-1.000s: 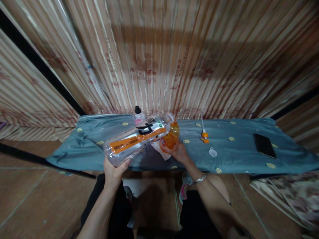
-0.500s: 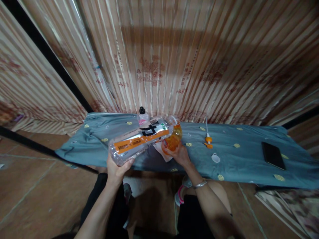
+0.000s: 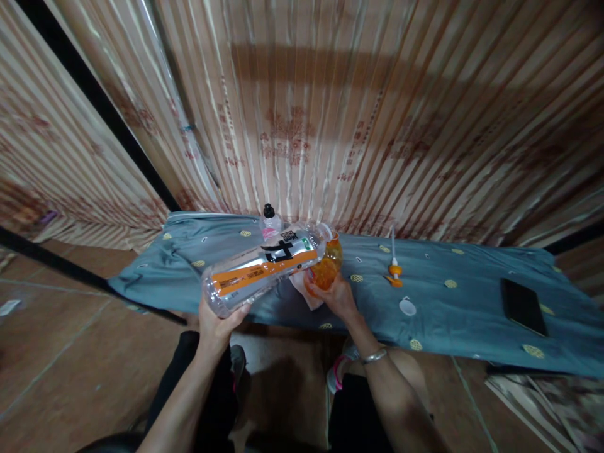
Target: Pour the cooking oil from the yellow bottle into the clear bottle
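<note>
My left hand [image 3: 218, 324] is closed around the base of a large clear bottle [image 3: 264, 267] with an orange, white and black label. The bottle is tilted, its neck to the right and higher than its base. Its mouth is at the opening of an orange see-through bottle [image 3: 325, 267], which my right hand [image 3: 338, 296] grips from the right side. Whether liquid passes between them I cannot tell. Under the two bottles lies a white cloth or tissue [image 3: 306, 294], partly hidden.
A small clear bottle with a black cap [image 3: 269, 221] stands behind. To the right lie an orange pump head [image 3: 394, 270] with its tube, a white round lid [image 3: 408, 306] and a black flat object [image 3: 523, 306]. All rest on a blue-grey cloth [image 3: 453, 314] before a striped curtain [image 3: 302, 113].
Both hands keep their grips, and the two bottles stay mouth to mouth. The large bottle has shifted very slightly to the left in view; the camera view has moved a little.
</note>
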`<act>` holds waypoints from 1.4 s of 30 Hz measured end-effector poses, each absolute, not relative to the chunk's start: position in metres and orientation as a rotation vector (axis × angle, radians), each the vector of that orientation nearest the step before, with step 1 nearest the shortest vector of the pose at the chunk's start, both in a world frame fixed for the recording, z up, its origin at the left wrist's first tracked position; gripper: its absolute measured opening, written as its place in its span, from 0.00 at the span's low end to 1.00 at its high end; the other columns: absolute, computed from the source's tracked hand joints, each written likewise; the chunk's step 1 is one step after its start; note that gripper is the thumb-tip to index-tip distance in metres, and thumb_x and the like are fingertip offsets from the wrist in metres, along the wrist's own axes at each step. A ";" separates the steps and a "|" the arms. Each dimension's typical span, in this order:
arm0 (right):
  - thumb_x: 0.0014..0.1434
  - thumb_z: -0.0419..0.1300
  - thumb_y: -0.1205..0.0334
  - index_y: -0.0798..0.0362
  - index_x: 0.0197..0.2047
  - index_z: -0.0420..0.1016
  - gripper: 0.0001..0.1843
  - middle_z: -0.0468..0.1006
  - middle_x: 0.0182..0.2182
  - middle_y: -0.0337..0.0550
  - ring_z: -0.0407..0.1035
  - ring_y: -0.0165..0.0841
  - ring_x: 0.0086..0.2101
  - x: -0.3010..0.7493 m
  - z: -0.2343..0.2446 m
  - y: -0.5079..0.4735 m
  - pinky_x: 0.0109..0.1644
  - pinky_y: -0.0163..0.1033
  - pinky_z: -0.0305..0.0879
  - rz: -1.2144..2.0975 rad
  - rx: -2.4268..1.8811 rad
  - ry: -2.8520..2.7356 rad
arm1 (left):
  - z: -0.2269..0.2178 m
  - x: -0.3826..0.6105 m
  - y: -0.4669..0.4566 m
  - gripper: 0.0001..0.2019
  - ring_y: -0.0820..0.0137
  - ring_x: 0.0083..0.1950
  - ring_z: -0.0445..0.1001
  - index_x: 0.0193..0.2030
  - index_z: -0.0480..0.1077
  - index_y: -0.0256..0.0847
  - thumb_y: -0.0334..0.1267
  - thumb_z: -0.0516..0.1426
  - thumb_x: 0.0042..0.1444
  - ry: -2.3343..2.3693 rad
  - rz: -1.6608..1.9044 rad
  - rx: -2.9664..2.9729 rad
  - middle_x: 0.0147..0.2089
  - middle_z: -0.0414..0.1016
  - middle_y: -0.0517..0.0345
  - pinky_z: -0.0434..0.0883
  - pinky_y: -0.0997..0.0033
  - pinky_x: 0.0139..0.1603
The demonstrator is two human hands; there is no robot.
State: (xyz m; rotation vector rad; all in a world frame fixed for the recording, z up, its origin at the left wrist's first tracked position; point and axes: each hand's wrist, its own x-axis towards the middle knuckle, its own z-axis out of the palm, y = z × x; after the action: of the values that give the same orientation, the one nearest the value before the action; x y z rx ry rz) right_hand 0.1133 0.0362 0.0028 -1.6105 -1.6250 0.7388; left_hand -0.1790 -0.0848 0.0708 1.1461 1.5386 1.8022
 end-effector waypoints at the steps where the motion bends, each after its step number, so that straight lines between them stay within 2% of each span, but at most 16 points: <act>1: 0.55 0.83 0.46 0.50 0.64 0.81 0.37 0.96 0.52 0.55 0.93 0.56 0.54 0.114 0.003 0.036 0.60 0.56 0.90 0.746 -1.606 -1.627 | 0.070 -0.179 -0.085 0.42 0.41 0.59 0.92 0.58 0.82 0.38 0.59 0.83 0.40 1.529 1.796 1.126 0.55 0.92 0.39 0.87 0.40 0.68; 7: 0.56 0.81 0.48 0.50 0.62 0.80 0.35 0.95 0.54 0.57 0.92 0.55 0.56 0.114 0.005 0.036 0.63 0.55 0.89 0.778 -1.559 -1.627 | 0.064 -0.186 -0.084 0.35 0.41 0.58 0.92 0.48 0.80 0.42 0.56 0.84 0.39 1.488 1.774 1.106 0.52 0.92 0.43 0.87 0.40 0.67; 12: 0.55 0.81 0.48 0.50 0.62 0.81 0.34 0.95 0.54 0.56 0.93 0.56 0.55 0.113 0.004 0.036 0.61 0.57 0.90 0.738 -1.541 -1.633 | 0.066 -0.178 -0.081 0.37 0.41 0.57 0.91 0.47 0.81 0.41 0.61 0.83 0.37 1.522 1.854 1.102 0.52 0.92 0.40 0.85 0.38 0.69; 17: 0.55 0.82 0.50 0.50 0.63 0.81 0.35 0.96 0.52 0.56 0.93 0.56 0.54 0.111 0.004 0.036 0.61 0.56 0.91 0.691 -1.549 -1.626 | 0.071 -0.174 -0.077 0.44 0.41 0.57 0.92 0.58 0.81 0.38 0.60 0.83 0.39 1.474 1.854 1.113 0.56 0.92 0.36 0.88 0.40 0.65; 19: 0.56 0.82 0.50 0.50 0.63 0.81 0.36 0.96 0.53 0.56 0.93 0.57 0.54 0.110 0.005 0.036 0.60 0.56 0.91 0.689 -1.551 -1.617 | 0.070 -0.179 -0.076 0.44 0.41 0.60 0.92 0.62 0.81 0.38 0.56 0.84 0.41 1.450 1.778 1.147 0.58 0.92 0.36 0.87 0.40 0.69; 24: 0.56 0.82 0.50 0.50 0.64 0.80 0.36 0.95 0.55 0.58 0.93 0.56 0.56 0.111 0.006 0.036 0.62 0.57 0.90 0.705 -1.538 -1.614 | 0.062 -0.188 -0.074 0.47 0.41 0.61 0.92 0.66 0.80 0.37 0.54 0.85 0.41 1.408 1.783 1.136 0.59 0.92 0.36 0.85 0.39 0.71; 27: 0.56 0.82 0.50 0.49 0.64 0.80 0.36 0.96 0.56 0.56 0.93 0.55 0.56 0.112 0.006 0.035 0.62 0.57 0.91 0.712 -1.524 -1.593 | 0.063 -0.184 -0.072 0.46 0.41 0.61 0.91 0.64 0.80 0.38 0.55 0.84 0.41 1.400 1.793 1.135 0.59 0.91 0.37 0.85 0.39 0.71; 31: 0.55 0.81 0.52 0.46 0.63 0.81 0.34 0.96 0.56 0.52 0.93 0.54 0.55 0.112 0.006 0.035 0.62 0.58 0.91 0.720 -1.512 -1.592 | 0.069 -0.174 -0.070 0.47 0.40 0.59 0.90 0.60 0.81 0.39 0.61 0.84 0.34 1.451 1.879 1.084 0.56 0.90 0.39 0.83 0.37 0.72; 37: 0.56 0.81 0.54 0.47 0.64 0.82 0.34 0.95 0.56 0.54 0.92 0.55 0.58 0.113 0.012 0.033 0.65 0.59 0.90 0.736 -1.592 -1.614 | 0.061 -0.172 -0.069 0.45 0.39 0.59 0.89 0.59 0.81 0.39 0.63 0.82 0.38 1.450 1.893 1.121 0.56 0.89 0.39 0.84 0.37 0.69; 42: 0.57 0.81 0.51 0.46 0.67 0.81 0.36 0.95 0.59 0.54 0.91 0.55 0.59 0.113 0.015 0.032 0.66 0.60 0.88 0.748 -1.551 -1.609 | 0.057 -0.174 -0.071 0.46 0.38 0.61 0.89 0.59 0.79 0.39 0.62 0.83 0.37 1.448 1.895 1.071 0.56 0.88 0.39 0.83 0.37 0.71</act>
State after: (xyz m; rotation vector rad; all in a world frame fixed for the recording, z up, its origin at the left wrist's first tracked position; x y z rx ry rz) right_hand 0.1130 0.0316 0.0146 -1.5512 -1.6091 0.7482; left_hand -0.1738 -0.0706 0.0570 1.0708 1.4476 1.8949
